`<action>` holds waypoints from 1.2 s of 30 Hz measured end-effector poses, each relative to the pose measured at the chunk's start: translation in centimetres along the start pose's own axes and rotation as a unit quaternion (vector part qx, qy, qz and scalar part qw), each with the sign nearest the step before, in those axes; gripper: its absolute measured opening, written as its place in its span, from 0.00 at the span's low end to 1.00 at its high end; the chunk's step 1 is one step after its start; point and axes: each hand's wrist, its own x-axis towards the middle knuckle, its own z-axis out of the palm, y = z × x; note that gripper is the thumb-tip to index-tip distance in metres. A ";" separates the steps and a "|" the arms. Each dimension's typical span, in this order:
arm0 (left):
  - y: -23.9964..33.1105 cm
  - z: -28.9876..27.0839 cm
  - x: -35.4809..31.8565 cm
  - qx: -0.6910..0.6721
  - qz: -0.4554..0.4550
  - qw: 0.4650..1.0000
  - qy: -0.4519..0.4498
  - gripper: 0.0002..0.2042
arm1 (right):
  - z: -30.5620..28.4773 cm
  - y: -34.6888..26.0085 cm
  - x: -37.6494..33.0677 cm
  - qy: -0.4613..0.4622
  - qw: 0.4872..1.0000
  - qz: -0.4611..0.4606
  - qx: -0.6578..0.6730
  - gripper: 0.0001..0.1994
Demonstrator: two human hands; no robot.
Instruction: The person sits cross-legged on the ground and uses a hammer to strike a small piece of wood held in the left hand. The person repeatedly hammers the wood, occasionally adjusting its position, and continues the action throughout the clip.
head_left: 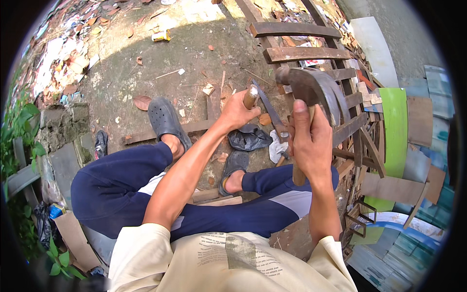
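My right hand (314,141) is wrapped round the wooden handle of a claw hammer (311,87), raised on the right with the thumb up along the handle. Its dark metal head is higher than my left hand and to its right. My left hand (236,112) grips a short wooden handle (250,97) with a pale, worn end sticking up out of the fist; the rest of that tool is hidden. Beneath my left hand, a wooden strip (213,104) meets a longer board (165,132) on the ground. A dark flat metal blade (268,108) lies between the hands.
A slatted wooden frame (301,53) leans along the right side. Black plastic (249,138) and white crumpled material (277,147) lie by my right shoe (236,165). My left shoe (168,121) is beside the board. Leaves and litter (68,63) cover the far left ground; a green panel (393,126) stands right.
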 end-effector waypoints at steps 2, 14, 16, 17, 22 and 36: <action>0.0 0.1 -0.1 -0.004 0.002 1.000 0.002 0.14 | 0.9 0.5 -0.3 0.014 0.999 -0.042 -0.016 0.24; -4.1 0.3 -1.2 0.079 0.042 0.994 -0.064 0.12 | 2.8 2.5 0.4 -0.106 0.979 0.041 -0.171 0.23; -7.8 0.0 -1.6 0.102 0.049 0.994 -0.006 0.12 | 2.4 1.2 0.2 -0.079 0.991 0.056 -0.088 0.20; -9.2 0.6 -2.9 0.105 0.038 0.994 0.010 0.13 | 2.1 1.1 -1.1 -0.072 0.993 0.084 -0.048 0.20; -6.3 -2.8 0.4 -0.038 -0.098 0.992 0.070 0.19 | 2.0 6.1 -2.4 0.031 0.993 0.109 0.025 0.22; -3.0 -4.6 2.3 -0.155 -0.134 0.937 0.284 0.26 | 9.6 17.5 -2.3 -0.025 0.933 0.329 0.140 0.25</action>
